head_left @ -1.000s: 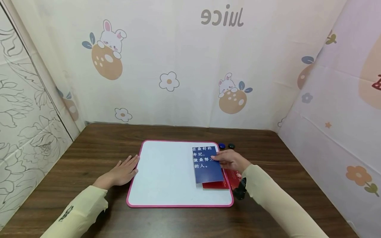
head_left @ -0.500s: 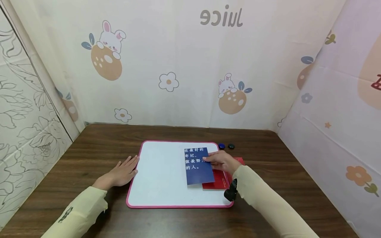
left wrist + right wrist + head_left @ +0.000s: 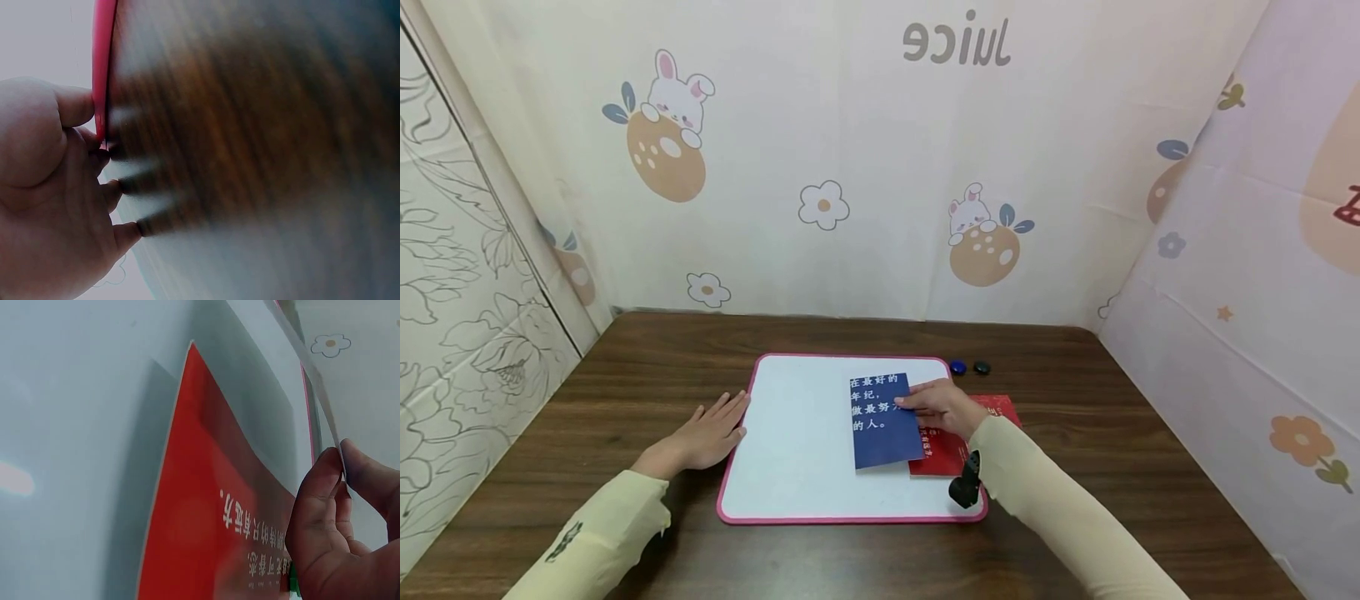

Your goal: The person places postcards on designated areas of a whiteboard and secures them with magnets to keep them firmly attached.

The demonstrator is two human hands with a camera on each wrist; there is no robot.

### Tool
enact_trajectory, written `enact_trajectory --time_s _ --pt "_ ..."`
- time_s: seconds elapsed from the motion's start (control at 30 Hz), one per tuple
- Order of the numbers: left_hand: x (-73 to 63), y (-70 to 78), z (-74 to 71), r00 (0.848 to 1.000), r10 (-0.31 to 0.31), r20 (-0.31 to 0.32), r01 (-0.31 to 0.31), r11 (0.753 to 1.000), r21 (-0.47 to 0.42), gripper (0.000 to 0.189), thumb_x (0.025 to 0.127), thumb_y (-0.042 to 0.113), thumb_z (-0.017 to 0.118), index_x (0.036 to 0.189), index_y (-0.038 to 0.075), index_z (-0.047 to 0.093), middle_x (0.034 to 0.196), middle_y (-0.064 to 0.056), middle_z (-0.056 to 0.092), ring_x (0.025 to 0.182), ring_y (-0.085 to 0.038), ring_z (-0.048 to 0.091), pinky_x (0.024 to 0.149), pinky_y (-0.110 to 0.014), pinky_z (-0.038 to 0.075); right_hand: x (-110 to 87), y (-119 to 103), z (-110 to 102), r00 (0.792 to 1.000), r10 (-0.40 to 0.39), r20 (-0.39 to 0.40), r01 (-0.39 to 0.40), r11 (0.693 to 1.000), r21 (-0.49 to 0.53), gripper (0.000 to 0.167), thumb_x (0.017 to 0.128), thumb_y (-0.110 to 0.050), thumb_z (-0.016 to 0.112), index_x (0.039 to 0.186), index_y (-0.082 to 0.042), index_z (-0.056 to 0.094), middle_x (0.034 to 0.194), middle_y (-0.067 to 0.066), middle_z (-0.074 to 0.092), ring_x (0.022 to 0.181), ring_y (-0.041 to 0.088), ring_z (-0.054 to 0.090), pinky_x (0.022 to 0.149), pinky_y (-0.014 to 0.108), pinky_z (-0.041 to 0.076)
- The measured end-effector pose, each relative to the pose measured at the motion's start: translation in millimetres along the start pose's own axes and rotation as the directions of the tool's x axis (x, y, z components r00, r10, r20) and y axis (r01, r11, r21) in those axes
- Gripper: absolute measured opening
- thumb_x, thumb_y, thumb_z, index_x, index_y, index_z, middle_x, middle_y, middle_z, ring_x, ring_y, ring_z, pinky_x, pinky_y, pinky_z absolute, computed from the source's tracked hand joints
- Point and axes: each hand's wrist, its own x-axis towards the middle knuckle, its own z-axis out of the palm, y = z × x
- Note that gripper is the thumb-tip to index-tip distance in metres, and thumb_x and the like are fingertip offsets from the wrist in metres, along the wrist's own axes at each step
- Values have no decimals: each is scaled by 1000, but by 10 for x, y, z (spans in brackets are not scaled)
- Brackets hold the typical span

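My right hand (image 3: 943, 408) pinches the right edge of a thin blue booklet (image 3: 883, 442) with white characters, between thumb and fingers. In the right wrist view the booklet's pale underside (image 3: 325, 400) is raised and tilted above the board. Below it a red booklet (image 3: 942, 458) lies on a white board (image 3: 805, 442) with a pink rim. Another red area (image 3: 1002, 407) shows right of the board, partly hidden by my wrist; whether it is a separate booklet, I cannot tell. My left hand (image 3: 703, 437) lies spread on the table, fingertips touching the board's left rim (image 3: 103, 62).
Behind the board's right corner sit a blue round magnet-like piece (image 3: 958, 367) and a dark one (image 3: 982, 367). All of this is on a dark wooden table (image 3: 647, 358). Patterned cloth (image 3: 760, 125) hangs behind it.
My right hand has carried the blue booklet leftward across the board, uncovering more of the red booklet and the red area to the right. The left hand has stayed put.
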Motion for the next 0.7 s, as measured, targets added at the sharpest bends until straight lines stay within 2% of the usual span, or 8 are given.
enact_trajectory --time_s 0.47,0.7 --pt "-6 -1 -1 1000 11 -8 -11 1000 3 57 102 22 42 146 -8 23 151 -30 19 138 -49 11 104 -69 6 -10 -19 181 999 -15 -29 13 998 -54 39 82 -10 76 115 2 61 101 17 66 87 26 64 75 32 55" --pt "15 -62 38 1000 16 -7 -16 1000 2 57 102 20 41 147 -8 22 152 -29 17 139 -48 10 104 -68 5 -32 -12 231 999 -36 -41 32 996 -86 36 82 -9 76 112 1 60 99 17 66 85 25 64 74 32 56"
